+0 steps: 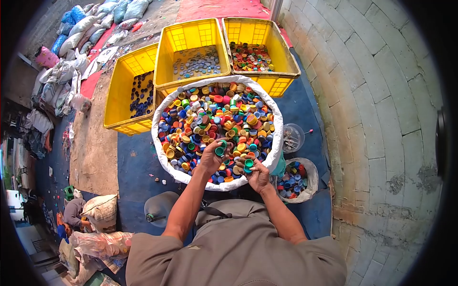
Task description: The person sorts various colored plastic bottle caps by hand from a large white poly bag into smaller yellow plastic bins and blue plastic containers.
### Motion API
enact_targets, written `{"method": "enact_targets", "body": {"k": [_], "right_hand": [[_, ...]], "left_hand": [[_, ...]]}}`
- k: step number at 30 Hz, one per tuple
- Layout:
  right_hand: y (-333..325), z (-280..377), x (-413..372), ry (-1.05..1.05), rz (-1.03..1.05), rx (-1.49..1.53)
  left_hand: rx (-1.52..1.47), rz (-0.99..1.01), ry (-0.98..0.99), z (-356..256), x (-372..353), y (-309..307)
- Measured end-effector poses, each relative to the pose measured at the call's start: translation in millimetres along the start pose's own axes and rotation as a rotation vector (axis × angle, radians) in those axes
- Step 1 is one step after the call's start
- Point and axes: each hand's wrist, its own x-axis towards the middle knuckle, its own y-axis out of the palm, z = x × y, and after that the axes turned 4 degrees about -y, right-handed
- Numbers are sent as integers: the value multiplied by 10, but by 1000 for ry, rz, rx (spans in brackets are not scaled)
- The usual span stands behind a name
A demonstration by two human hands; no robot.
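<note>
A large round white-rimmed sack full of mixed coloured bottle caps stands right in front of me. Over its near part, my left hand is closed on green caps. To its right, my right hand holds a green cap between its fingers, near the sack's front rim. The hands are apart from each other. Beyond the sack are three yellow crates: the left one holds dark blue caps, the middle one pale caps, the right one mostly red, orange and green caps.
A small sack of caps and a clear tub sit at the right, beside a block wall. A clear jug lies left of me. Filled sacks are piled far left; another person is at lower left.
</note>
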Motion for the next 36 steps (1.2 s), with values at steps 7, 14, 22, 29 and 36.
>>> {"method": "enact_targets", "body": {"k": [7, 14, 22, 29, 36], "right_hand": [[-72, -136, -20, 39, -107, 143], [-252, -146, 78, -29, -304, 195], [959, 1418, 995, -323, 222, 402], [901, 1481, 952, -426, 52, 216], [-111, 475, 399, -215, -251, -342]], "left_hand": [[-41, -30, -65, 467, -93, -286], [-110, -90, -129, 674, 126, -254], [-210, 193, 123, -724, 1314, 1352], [-237, 25, 259, -907, 1134, 1181], [-132, -414, 280, -218, 312, -273]]}}
